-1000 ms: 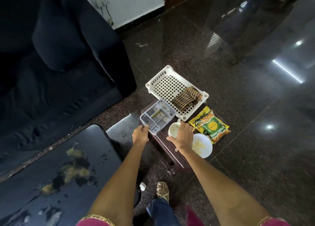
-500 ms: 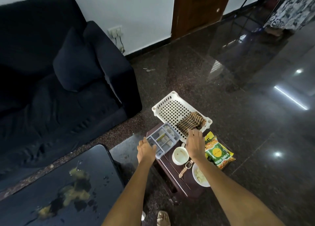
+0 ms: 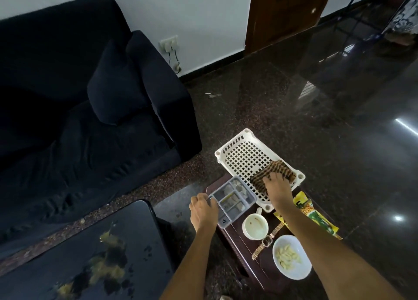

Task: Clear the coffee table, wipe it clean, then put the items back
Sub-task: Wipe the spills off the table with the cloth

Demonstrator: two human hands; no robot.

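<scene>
— Striped cloth (image 3: 272, 173): where is it?
— In the white basket (image 3: 239, 150), at one o'clock; your right hand (image 3: 276, 187) grasps it. Your left hand (image 3: 203, 210) pinches the organizer (image 3: 231, 199).

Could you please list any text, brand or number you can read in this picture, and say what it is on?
None can be read.
Snack packet: has print, too blurred and partly hidden by the right arm.
Watch: dial too small to read.
</scene>
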